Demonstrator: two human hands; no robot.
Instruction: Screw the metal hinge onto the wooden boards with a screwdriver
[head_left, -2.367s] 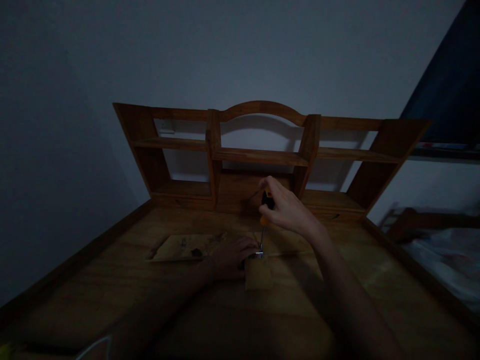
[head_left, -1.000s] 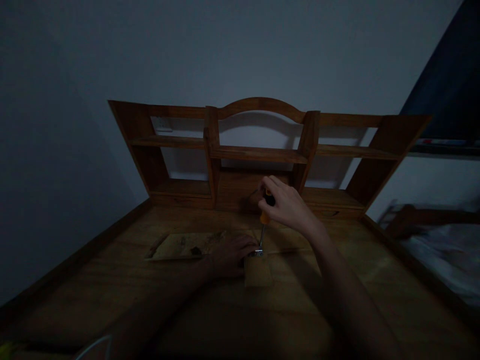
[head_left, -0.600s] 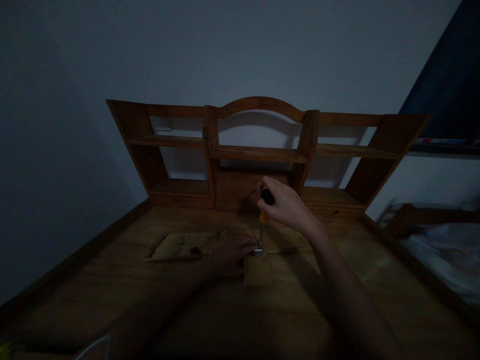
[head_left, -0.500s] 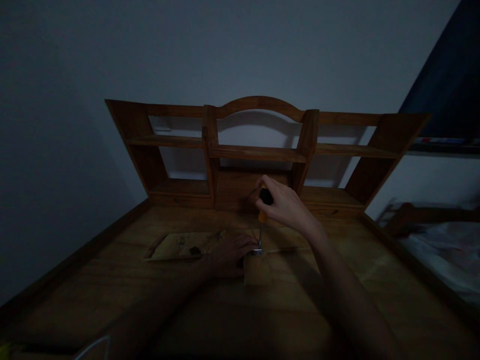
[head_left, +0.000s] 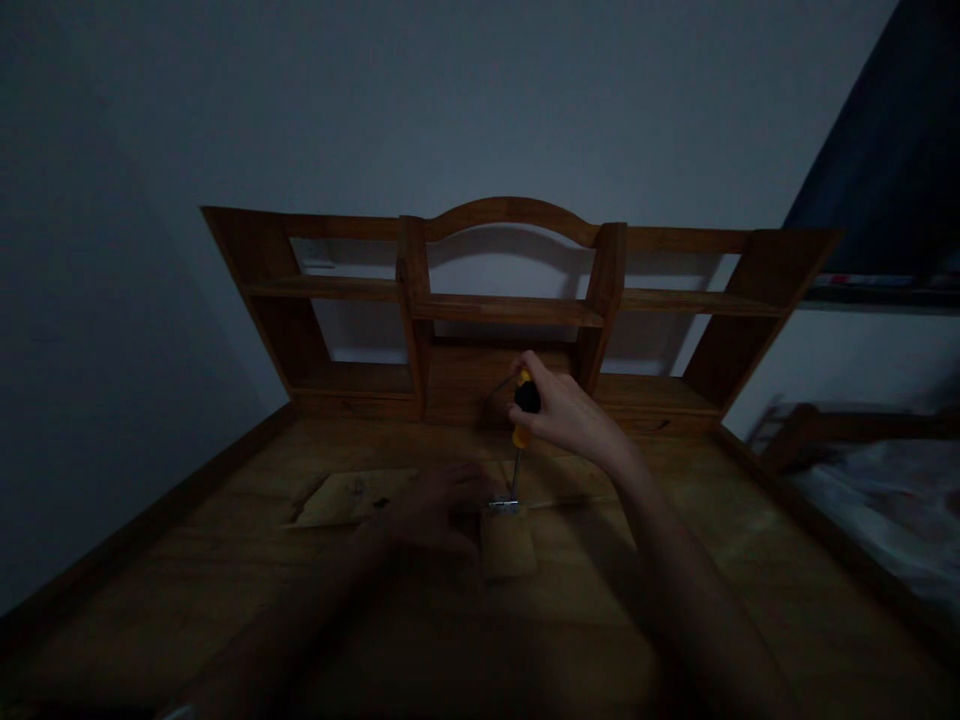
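Observation:
The room is dim. My right hand (head_left: 564, 412) is closed round the black and orange handle of a screwdriver (head_left: 520, 422), held upright with its tip on a small metal hinge (head_left: 504, 506). The hinge sits at the top edge of a small wooden block (head_left: 508, 545) on the wooden desk (head_left: 450, 620). My left hand (head_left: 433, 508) rests on the desk just left of the block, blurred, fingers bent beside the hinge. A flat, lighter wooden board (head_left: 341, 497) lies to the left, partly under that hand.
A wooden hutch with shelves (head_left: 510, 310) stands at the desk's back against a pale wall. Raised wooden rails run along the desk's left and right edges. A bed with light bedding (head_left: 885, 510) lies to the right.
My left hand has shifted slightly left, away from the hinge, and is blurred. The right hand and screwdriver stay upright on the hinge. The view drifted a little.

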